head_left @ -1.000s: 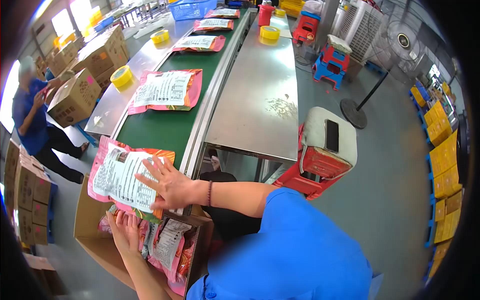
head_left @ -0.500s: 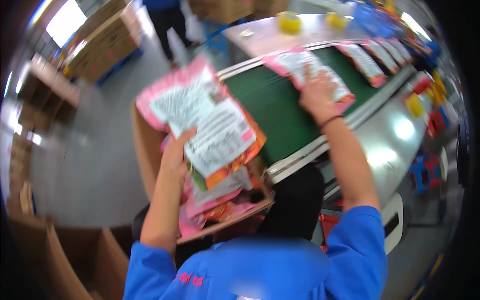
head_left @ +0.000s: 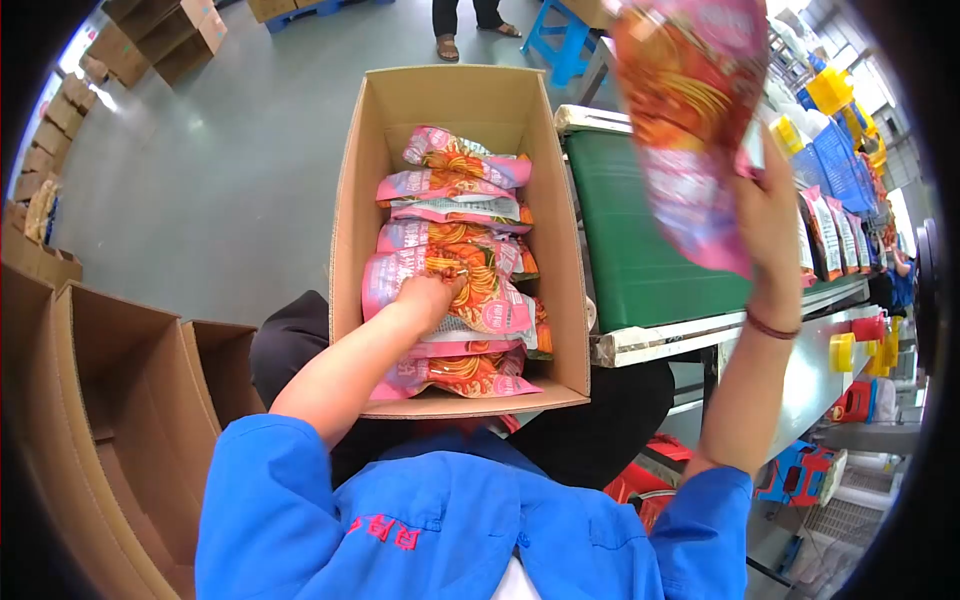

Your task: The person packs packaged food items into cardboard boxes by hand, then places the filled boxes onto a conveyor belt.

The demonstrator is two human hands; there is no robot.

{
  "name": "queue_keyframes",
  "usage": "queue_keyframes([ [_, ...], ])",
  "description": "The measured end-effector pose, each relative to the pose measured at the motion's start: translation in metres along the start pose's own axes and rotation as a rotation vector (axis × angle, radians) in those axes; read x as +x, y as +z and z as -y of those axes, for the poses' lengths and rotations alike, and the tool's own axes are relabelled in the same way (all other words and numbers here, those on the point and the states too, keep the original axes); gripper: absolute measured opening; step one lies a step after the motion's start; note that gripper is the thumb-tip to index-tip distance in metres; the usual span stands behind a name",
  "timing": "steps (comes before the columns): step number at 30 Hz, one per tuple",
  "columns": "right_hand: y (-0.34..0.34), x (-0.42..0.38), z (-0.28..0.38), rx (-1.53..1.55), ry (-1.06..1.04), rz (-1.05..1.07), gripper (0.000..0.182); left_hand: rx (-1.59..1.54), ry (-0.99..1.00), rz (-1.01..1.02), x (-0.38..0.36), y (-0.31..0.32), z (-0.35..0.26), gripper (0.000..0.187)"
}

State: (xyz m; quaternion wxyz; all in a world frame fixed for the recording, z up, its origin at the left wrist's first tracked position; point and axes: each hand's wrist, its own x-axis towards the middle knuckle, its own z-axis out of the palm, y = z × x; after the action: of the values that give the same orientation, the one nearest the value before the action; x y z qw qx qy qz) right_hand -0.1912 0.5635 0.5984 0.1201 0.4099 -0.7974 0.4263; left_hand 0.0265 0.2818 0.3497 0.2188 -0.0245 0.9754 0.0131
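My left hand (head_left: 428, 302) reaches into the cardboard box (head_left: 352, 200) in front of me. Its fingers are bent and drawn together against the front of a pink noodle packet (head_left: 495, 280). Several more pink and orange packets are packed in a row in that box, leaning on one another. Raised above the green conveyor belt (head_left: 640, 250), my right hand (head_left: 770, 225) grips the side of another noodle packet (head_left: 690, 110). That packet is blurred, its noodle picture turned toward me, its top cut off by the view's edge.
More packets (head_left: 828, 235) stand along the conveyor's far right. A blue basket (head_left: 840, 165) and yellow tape rolls (head_left: 845, 352) are beyond it. Open cardboard boxes (head_left: 130, 400) stand at my left. A person's feet (head_left: 447, 47) and a blue stool (head_left: 560, 45) are behind the box.
My left hand has gone down into the box, where a packet now lies under it. My right hand has lifted a packet off the belt. The view has swung left and down.
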Motion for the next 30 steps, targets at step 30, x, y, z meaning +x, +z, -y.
queue_keyframes([
  [30,-0.068,-0.032,-0.023,-0.275,0.288,-0.215,0.055,-0.881,0.246,-0.246,-0.012,-0.113,-0.042,0.054],
])
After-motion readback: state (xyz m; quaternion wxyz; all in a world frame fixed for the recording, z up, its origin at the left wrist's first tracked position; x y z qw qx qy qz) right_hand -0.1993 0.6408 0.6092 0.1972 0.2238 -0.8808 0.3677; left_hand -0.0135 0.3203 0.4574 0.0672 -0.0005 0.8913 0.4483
